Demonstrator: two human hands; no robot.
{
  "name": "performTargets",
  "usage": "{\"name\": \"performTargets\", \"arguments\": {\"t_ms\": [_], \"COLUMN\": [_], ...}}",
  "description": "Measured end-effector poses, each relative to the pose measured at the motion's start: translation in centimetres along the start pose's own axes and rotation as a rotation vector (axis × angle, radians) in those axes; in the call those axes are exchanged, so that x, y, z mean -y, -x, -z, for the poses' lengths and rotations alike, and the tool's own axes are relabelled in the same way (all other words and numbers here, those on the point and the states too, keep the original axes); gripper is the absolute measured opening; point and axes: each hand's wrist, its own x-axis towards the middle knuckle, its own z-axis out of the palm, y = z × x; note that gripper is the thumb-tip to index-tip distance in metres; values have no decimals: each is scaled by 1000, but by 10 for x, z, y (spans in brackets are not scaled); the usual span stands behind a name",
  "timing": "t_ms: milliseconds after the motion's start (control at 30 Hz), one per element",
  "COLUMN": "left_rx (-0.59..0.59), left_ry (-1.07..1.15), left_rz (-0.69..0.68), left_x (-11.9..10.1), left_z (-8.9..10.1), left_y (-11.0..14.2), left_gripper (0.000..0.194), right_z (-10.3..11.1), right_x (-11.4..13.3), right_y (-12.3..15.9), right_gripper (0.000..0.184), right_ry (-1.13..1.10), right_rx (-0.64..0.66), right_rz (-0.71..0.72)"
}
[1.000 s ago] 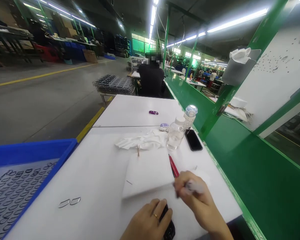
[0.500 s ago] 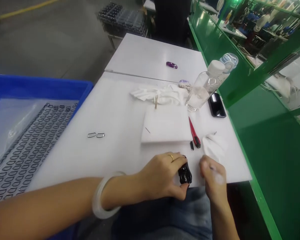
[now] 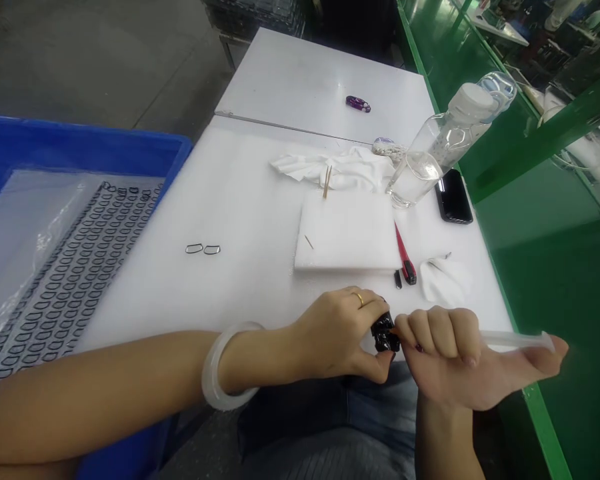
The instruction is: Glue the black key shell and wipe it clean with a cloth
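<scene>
Right grip (image 3: 445,353) has moved in against the black object (image 3: 384,333), which sits closed in the left grip (image 3: 337,333), apparently steadied there. Right grip curls narrow around a clear plastic tube (image 3: 510,340), tube pointing away. White foam pad (image 3: 347,233) lies beyond both grips.

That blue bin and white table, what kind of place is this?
It looks like a factory workshop, probably for small parts. A blue bin holds rows of tiny dark loops, a white foam pad sits on the white workbench, and green bench panels run alongside.
</scene>
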Motion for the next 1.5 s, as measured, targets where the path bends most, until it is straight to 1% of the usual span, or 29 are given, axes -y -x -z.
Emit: {"name": "performTargets", "arguments": {"t_ms": [200,400,500,733,867,1033,1267,1367,1500], "left_rx": [11,23,20,20,12,-1,-10,-9,-5], "left_ry": [1,-7,-13,-14,-20,-28,-36,-32,-36], "left_rz": [7,5,4,18,11,-15,-2,7,6], "left_x": [1,1,1,1,1,0,0,0,1], "left_z": [-1,-1,0,0,0,0,-1,-1,-1], "left_y": [2,1,1,4,3,1,1,1,2], "left_gripper": [34,37,37,35,33,35,34,33,34], "right_z": [0,2,1,-3,-4,-6,-11,-16,-19], "right_x": [-3,-4,-4,-2,-2,-2,-5,-7,-9], "right_y": [1,3,3,0,1,-1,4,4,1], "right_gripper": [63,62,62,64,64,69,71,68,57], "right_ry": [-27,-31,4,103,141,215,258,286,308], "right_rx": [-24,-32,-30,-3,-27,-49,-89,-114,-60], "right_rz": [15,-2,-8,26,30,51,60,91,145]}}
